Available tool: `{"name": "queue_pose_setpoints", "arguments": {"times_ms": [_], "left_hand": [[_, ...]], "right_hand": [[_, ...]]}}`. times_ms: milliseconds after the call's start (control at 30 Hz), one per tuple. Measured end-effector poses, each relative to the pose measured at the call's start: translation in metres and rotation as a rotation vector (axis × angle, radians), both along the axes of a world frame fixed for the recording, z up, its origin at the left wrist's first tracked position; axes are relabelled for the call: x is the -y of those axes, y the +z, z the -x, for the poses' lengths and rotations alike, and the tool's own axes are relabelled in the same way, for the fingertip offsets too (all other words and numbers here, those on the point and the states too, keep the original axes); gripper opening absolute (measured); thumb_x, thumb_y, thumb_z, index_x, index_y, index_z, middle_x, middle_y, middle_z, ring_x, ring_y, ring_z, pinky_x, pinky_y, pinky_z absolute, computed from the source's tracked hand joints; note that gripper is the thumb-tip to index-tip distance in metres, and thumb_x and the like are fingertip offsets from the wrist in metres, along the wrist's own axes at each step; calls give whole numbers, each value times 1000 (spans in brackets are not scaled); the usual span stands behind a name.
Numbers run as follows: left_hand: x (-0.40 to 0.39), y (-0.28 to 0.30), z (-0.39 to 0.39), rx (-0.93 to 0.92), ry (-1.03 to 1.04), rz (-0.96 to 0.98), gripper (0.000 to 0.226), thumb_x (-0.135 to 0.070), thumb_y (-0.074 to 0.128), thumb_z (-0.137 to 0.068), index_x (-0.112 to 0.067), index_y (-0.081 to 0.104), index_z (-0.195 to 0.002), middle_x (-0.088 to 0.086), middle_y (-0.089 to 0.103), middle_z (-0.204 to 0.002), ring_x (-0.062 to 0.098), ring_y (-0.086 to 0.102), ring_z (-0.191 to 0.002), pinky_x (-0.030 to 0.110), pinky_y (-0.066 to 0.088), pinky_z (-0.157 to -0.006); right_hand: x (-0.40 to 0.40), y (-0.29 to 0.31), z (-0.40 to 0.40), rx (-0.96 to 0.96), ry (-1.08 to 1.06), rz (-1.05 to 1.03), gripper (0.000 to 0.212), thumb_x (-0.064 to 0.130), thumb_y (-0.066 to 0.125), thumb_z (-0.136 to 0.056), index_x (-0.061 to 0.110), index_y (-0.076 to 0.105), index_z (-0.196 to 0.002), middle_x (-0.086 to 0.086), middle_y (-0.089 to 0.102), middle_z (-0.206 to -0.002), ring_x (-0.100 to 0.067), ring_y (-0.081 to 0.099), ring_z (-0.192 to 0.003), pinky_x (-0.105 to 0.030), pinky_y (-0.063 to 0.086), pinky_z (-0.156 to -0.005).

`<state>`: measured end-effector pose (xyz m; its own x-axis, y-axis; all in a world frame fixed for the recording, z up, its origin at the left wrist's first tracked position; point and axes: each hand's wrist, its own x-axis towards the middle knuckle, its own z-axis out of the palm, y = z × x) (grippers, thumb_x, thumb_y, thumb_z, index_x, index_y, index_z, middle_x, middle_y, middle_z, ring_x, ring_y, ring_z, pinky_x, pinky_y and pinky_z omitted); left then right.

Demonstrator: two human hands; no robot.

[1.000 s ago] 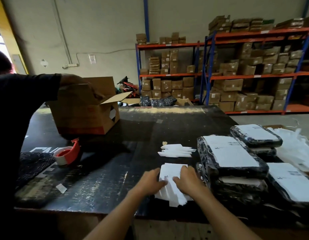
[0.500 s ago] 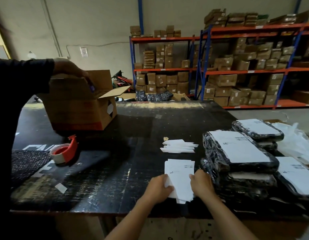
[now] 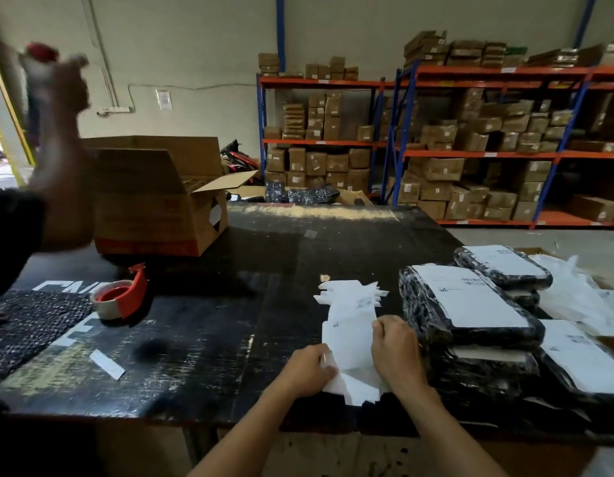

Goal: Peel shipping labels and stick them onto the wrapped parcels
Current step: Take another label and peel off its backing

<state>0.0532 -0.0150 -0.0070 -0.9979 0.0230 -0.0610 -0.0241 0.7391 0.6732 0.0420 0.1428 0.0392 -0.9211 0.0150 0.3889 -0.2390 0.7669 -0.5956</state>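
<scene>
A stack of white shipping labels point(image 3: 350, 342) lies on the black table point(image 3: 202, 339) near its front edge. My left hand point(image 3: 307, 371) pinches the stack's lower left edge. My right hand point(image 3: 396, 349) grips the top label at its right side and lifts it, so the sheet stands up over the small pile of peeled backing strips point(image 3: 347, 292) behind. To the right are black wrapped parcels stacked in piles; the top one point(image 3: 467, 308) carries a white label, as do one behind point(image 3: 503, 266) and one at the front right point(image 3: 581, 356).
A red tape dispenser point(image 3: 121, 297) sits at the left. Behind it stands an open cardboard box point(image 3: 154, 208). Another person's arm point(image 3: 63, 139) is raised, blurred, at the far left. White plastic bags point(image 3: 574, 290) lie at the right. Shelves of cartons point(image 3: 470, 146) fill the back.
My right hand has lifted the top label up from the stack. The other person's arm has swung up from the cardboard box. The camera has moved closer to the table.
</scene>
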Motion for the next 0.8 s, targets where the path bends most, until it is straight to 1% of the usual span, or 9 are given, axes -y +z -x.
{"name": "queue_pose_setpoints", "arguments": {"times_ms": [67, 133, 233, 267, 333, 433, 533, 633, 800], "left_hand": [[8, 9, 8, -25, 74, -127, 30, -8, 53, -86, -12, 64, -114, 8, 68, -112, 23, 61, -104, 25, 42, -76], [15, 28, 15, -61, 230, -371, 36, -1, 51, -87, -6, 60, -122, 13, 68, -109, 26, 62, -103, 29, 45, -81], [22, 62, 16, -42, 328, -919, 29, -14, 48, -96, -6, 55, -123, 9, 69, -91, 21, 64, -82, 32, 49, -71], [23, 74, 14, -37, 294, -1000, 27, -22, 48, -97, -8, 57, -118, 9, 70, -90, 21, 66, -82, 32, 50, -71], [22, 92, 10, -74, 202, -967, 27, -25, 56, -94, -9, 57, -116, 8, 70, -98, 22, 68, -88, 33, 53, -72], [17, 111, 5, -143, 142, -918, 32, -9, 62, -88, -13, 54, -119, 9, 69, -105, 25, 67, -95, 35, 55, -74], [11, 131, -1, -201, 27, -886, 33, -3, 60, -88, -18, 55, -117, 8, 71, -105, 25, 68, -95, 38, 57, -78], [4, 148, -7, -261, -107, -764, 36, -3, 60, -87, -23, 55, -117, 3, 71, -103, 18, 70, -93, 33, 59, -78], [-9, 166, -10, -299, -227, -609, 38, -7, 60, -88, -33, 52, -113, -4, 70, -99, 8, 70, -89, 23, 57, -69]], "right_hand": [[1, 10, -8, -70, 65, 75, 26, 12, 43, -96, 0, 62, -83, -4, 53, -83, -20, 50, -77, -27, 30, -66], [0, 19, -13, -113, 123, 111, 25, 14, 46, -95, 2, 63, -81, 1, 52, -80, -17, 51, -75, -25, 31, -64], [-7, 32, -17, -135, 205, 144, 26, 15, 49, -94, 4, 60, -73, 5, 52, -71, -14, 50, -67, -14, 33, -59], [-11, 36, -18, -133, 233, 150, 26, 16, 50, -94, 6, 61, -73, 6, 54, -71, -10, 51, -67, -13, 34, -59], [-17, 43, -22, -103, 289, 154, 25, 19, 52, -94, 7, 64, -76, 4, 60, -74, -5, 53, -69, -14, 35, -59], [-30, 56, -24, 6, 386, 102, 22, 22, 56, -91, 19, 65, -72, 8, 64, -71, -1, 56, -66, -16, 38, -59], [-49, 79, -23, 81, 430, 178, 12, 23, 63, -88, 32, 66, -81, 17, 69, -79, 6, 63, -76, -14, 49, -71], [-67, 109, -19, 26, 374, 318, 13, 21, 66, -85, 33, 65, -91, 10, 71, -90, -4, 67, -85, -25, 55, -79], [-78, 150, -19, 20, 426, 280, 18, 12, 63, -87, 29, 60, -92, 1, 71, -90, -9, 68, -83, -21, 54, -73]]}}
